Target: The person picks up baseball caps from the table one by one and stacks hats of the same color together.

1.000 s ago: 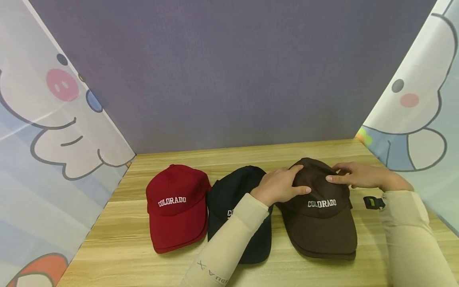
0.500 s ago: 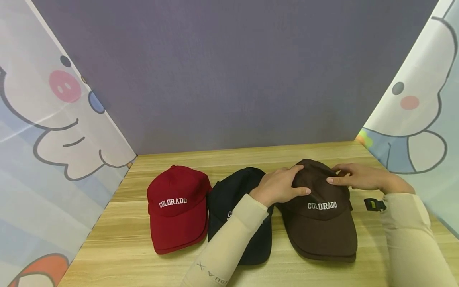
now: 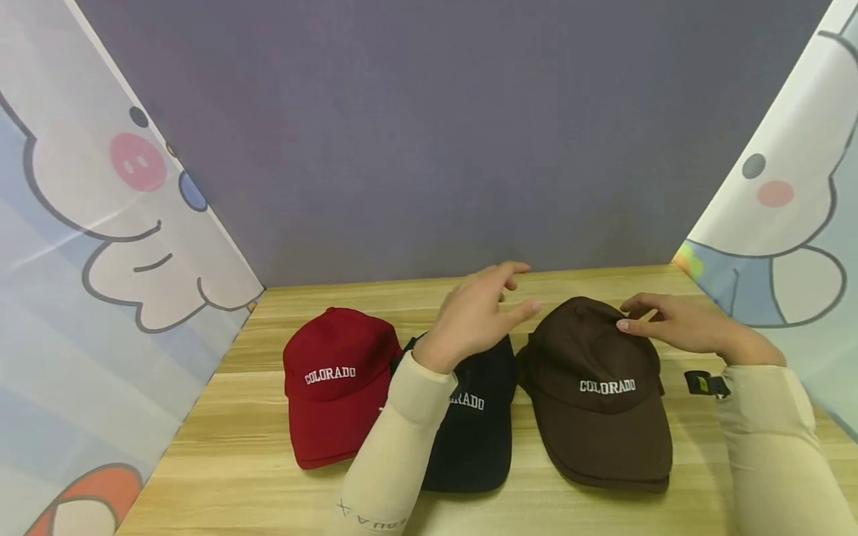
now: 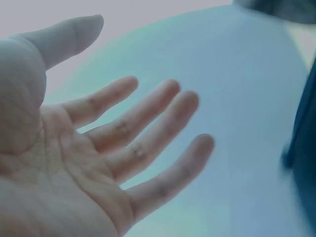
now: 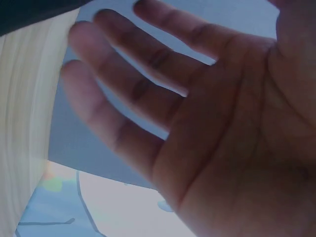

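Three caps lettered COLORADO lie in a row, brims toward me: a red cap [image 3: 338, 350], a black cap [image 3: 472, 450] and a brown cap [image 3: 596, 435]. My left hand [image 3: 472, 316] is raised over the black cap's crown, hiding part of it, and holds nothing. Its spread fingers [image 4: 163, 123] show in the left wrist view. At the brown cap's right side is my right hand [image 3: 687, 324], thumb by the crown; whether it touches the fabric I cannot tell. In the right wrist view its fingers [image 5: 138, 94] are loosely extended around nothing.
The caps lie on a wood-grain table [image 3: 221, 447]. A grey panel [image 3: 436, 149] stands behind it, with cartoon-printed sheets [image 3: 127, 246] on both sides. A small black strap [image 3: 704, 383] sits by my right sleeve.
My left hand has left the brown cap and moved up and to the left, uncovering more of the black cap's lettering. The right hand has stayed nearly still by the brown cap.
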`<state>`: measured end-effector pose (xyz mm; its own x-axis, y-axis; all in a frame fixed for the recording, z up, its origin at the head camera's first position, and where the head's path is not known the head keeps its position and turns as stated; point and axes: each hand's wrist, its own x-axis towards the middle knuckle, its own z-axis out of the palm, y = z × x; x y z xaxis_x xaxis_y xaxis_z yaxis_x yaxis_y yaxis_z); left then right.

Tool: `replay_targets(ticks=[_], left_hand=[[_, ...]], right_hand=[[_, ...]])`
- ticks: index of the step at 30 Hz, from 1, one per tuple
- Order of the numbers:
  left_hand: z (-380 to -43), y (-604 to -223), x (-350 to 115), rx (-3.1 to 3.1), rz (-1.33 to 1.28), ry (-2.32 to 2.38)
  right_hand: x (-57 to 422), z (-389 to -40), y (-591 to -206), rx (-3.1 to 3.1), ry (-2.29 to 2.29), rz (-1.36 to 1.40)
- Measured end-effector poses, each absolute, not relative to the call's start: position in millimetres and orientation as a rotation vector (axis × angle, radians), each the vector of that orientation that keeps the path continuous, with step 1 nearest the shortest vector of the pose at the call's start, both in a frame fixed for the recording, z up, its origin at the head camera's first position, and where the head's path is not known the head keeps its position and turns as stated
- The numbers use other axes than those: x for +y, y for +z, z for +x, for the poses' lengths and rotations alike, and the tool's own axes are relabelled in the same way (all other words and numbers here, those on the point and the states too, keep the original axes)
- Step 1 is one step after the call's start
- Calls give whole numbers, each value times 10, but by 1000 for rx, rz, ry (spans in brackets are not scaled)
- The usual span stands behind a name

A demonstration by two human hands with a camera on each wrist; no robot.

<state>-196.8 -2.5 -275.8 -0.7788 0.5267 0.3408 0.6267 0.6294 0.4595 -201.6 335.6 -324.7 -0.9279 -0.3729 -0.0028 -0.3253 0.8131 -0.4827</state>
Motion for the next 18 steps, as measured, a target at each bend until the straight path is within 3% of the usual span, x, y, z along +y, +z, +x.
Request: replay_targets(ticks=[9, 18], left_hand=[[-1967, -2656, -780, -2380, -825, -684], [-1972, -3118, -1196, -2729, -907, -403]], right_hand=[[3114, -2070, -3248, 3004, -799, -677], [3000, -2064, -3324, 3106, -720, -813]])
